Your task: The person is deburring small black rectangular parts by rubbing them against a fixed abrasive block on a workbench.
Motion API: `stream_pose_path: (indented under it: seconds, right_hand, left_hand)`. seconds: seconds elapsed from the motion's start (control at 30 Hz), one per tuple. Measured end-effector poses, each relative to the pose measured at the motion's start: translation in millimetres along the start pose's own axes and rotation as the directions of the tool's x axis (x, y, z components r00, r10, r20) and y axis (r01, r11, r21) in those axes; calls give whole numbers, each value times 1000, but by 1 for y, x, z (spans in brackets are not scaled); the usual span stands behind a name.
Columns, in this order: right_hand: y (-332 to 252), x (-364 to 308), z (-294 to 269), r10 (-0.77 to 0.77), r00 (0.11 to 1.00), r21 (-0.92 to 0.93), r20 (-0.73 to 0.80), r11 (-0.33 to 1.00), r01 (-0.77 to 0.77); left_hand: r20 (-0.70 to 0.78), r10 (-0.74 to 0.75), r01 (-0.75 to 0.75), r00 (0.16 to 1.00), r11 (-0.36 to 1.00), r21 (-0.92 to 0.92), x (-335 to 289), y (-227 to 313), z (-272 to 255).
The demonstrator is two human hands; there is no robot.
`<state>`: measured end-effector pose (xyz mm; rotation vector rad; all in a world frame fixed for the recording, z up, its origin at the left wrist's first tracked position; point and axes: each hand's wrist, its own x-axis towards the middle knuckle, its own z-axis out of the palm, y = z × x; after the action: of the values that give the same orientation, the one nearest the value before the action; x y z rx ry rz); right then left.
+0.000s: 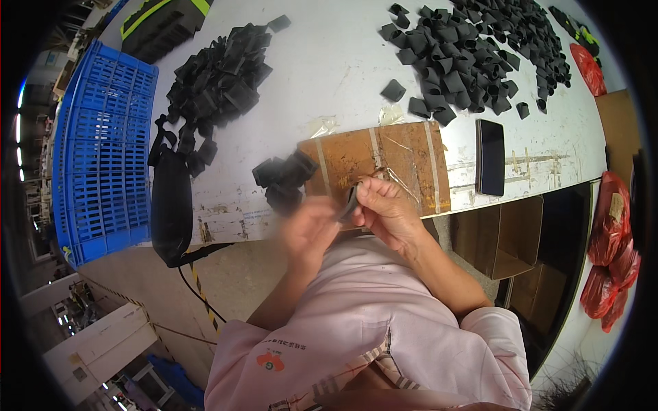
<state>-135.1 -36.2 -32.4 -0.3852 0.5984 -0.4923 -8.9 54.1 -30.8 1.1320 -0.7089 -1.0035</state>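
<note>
Clearly, the right grip pinches a black piece beside the blurred left grip, whose hold is unclear.

Left hand a blur, right hand in a pinch — hands close together, forearms angled inward.

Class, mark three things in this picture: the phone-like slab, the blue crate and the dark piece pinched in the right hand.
Phone-like slab (pixel 490 159): head view, middle of its dark face.
Blue crate (pixel 104 154): head view, on its slatted wall.
Dark piece (pixel 351 201): head view, on its curved side.
</note>
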Motion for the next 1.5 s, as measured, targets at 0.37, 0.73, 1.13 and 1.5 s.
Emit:
stream_pose_path:
  seconds: [0.37, 0.73, 1.13, 1.5]
  right_hand:
    - [-17, -9, -1, -19, 1000, -333, 4, 943, 19]
    - [-6, -31, 20, -705, 603, -868, 372, -33, 496]
    - [-25, -28, 18, -564, 823, -617, -74, 674, 406]
    - [-86, -36, 60, -365, 916, -480, 168, 781, 399]
  left_hand:
    - [196, -389, 413, 900, 906, -97, 22, 25, 0]
    - [60, 169, -176, 984, 857, 485, 10, 24, 38]
    - [184, -393, 432, 901, 775, -461, 25, 43, 38]
    - [579, -101, 575, 809, 341, -744, 61, 63, 49]
